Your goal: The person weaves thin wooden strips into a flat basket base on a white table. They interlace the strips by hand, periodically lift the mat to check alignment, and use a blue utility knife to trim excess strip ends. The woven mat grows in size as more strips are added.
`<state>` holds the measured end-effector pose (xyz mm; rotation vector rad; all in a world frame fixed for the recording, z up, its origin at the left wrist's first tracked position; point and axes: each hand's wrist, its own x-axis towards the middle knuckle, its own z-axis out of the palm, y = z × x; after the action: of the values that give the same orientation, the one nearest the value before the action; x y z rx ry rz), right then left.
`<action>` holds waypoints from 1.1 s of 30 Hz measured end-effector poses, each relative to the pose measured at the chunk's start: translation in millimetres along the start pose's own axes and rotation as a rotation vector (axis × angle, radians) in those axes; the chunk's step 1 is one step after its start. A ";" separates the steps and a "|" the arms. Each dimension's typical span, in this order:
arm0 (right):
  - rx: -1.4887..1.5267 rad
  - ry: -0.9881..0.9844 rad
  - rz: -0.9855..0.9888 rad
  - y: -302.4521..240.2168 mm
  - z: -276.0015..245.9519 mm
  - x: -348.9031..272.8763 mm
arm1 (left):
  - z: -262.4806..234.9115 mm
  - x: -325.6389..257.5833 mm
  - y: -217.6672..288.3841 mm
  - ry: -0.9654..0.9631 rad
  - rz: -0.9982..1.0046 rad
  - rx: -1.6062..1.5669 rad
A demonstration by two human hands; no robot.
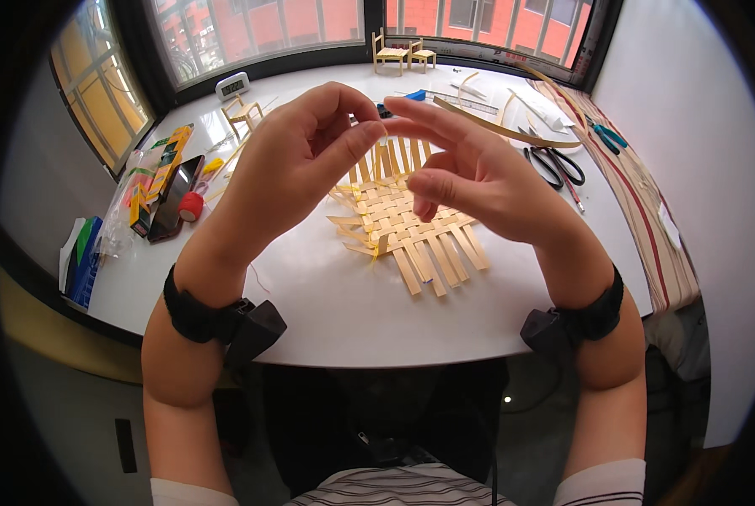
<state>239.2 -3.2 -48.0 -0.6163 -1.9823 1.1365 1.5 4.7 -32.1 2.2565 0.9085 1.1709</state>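
A flat woven mat of pale bamboo strips (403, 207) lies on the white table, its loose strip ends sticking out on several sides. Some yellow strands are tied or threaded at its left edge. Over the mat's far left part, my left hand (310, 139) is raised, thumb and index finger pinched together; what they pinch, if anything, is too small to make out. My right hand (470, 173) hovers above the mat's right part. Its fingers are apart, and the index and middle fingertips reach close to the left hand's pinch.
Black-handled scissors (554, 166), teal-handled pliers (608, 137) and a long bent bamboo strip (512, 131) are at the right. Tiny wooden chairs stand on the windowsill (391, 53) and at the back left. A phone (175, 201) and a red roll (191, 207) lie left.
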 end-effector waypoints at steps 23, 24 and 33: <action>-0.126 0.522 0.057 16.9 -72.2 1.6 | -36.9 16.7 -54.0 0.064 -0.151 0.090; -0.138 0.548 0.062 17.4 -72.7 1.6 | -38.0 17.0 -54.7 0.080 -0.162 0.109; -0.373 0.575 0.208 16.0 -88.5 -5.5 | -55.7 23.9 -73.7 0.465 -0.115 0.107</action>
<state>314.0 45.5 -35.8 -1.2154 -1.6487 0.5982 -60.6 77.1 -35.5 2.0092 1.2805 1.6627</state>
